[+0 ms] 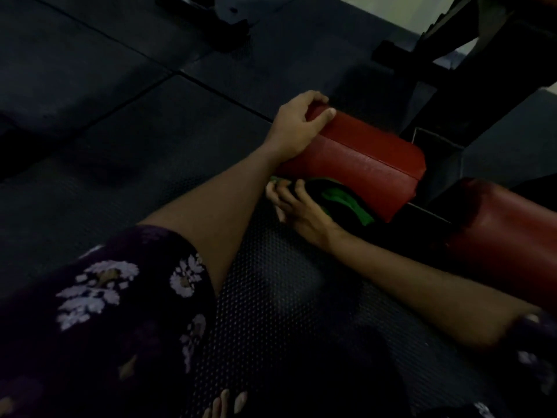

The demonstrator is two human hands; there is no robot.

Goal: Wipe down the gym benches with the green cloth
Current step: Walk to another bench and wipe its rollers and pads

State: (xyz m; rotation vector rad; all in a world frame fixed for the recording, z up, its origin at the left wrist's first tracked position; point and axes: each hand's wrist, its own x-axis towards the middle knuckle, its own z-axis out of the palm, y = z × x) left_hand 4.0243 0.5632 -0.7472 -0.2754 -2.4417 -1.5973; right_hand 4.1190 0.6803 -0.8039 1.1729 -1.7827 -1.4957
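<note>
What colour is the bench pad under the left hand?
Red, seen in the head view: bench pad, left hand gripping its corner.

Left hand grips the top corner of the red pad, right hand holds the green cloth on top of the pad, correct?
Not quite. In the head view the right hand holds the green cloth against the side of the red pad, below its top. The left hand does grip the top corner.

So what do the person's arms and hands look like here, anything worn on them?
Both hands are bare: no gloves, rings or watch show on the left hand or the right hand. The forearms are uncovered. The left sleeve is dark purple with pale floral prints and ends near the elbow. A bit of the same printed fabric shows at the right sleeve. The dim light hides finer detail.
</note>
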